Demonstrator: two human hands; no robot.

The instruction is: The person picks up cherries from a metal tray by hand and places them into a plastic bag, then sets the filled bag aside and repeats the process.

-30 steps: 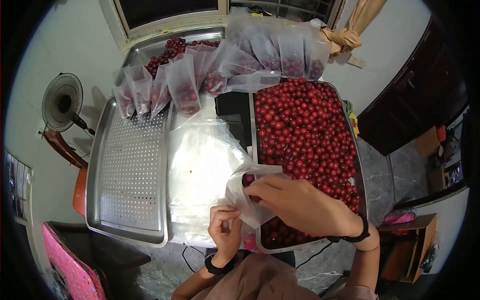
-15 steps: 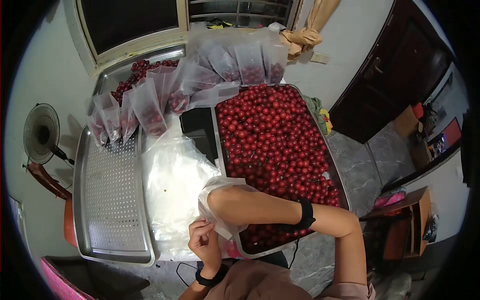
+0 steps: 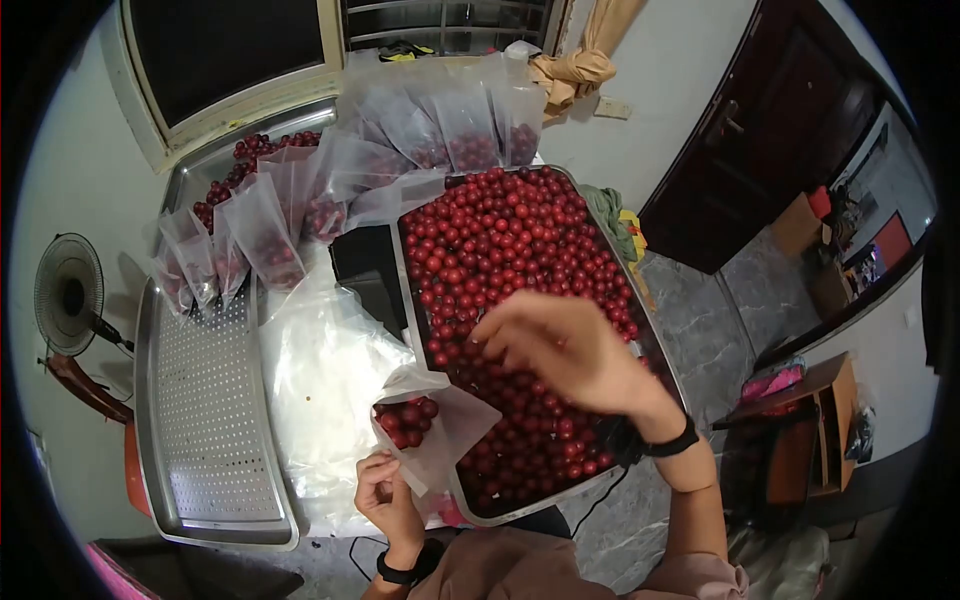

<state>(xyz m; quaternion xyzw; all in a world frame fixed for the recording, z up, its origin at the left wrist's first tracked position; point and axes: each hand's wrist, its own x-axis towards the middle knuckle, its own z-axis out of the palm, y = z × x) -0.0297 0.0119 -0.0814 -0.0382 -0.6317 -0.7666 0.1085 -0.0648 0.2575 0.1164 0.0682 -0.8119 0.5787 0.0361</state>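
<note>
Pinched on the lower edge of a translucent bag (image 3: 450, 425), my left hand (image 3: 388, 497) is at the front of the table. Dark red round fruits (image 3: 405, 420) lie inside this bag, whose mouth spreads toward the right. My right hand (image 3: 570, 350) is over a large metal tray (image 3: 668, 350) full of loose red fruit (image 3: 510, 240). Its fingers are apart and curved, somewhat blurred, with nothing visible in them. Both wrists wear black bands.
Several filled translucent bags (image 3: 265, 235) stand along the back and left. A perforated metal tray (image 3: 210, 400) lies at left, beside clear plastic sheeting (image 3: 320, 370). A black box (image 3: 368, 260) sits between sheeting and fruit tray. A fan (image 3: 70, 295) stands far left.
My right hand has come out of the bag and moved right, over the fruit tray. Fruit now shows inside the bag, still held by my left hand. The camera view has shifted slightly.
</note>
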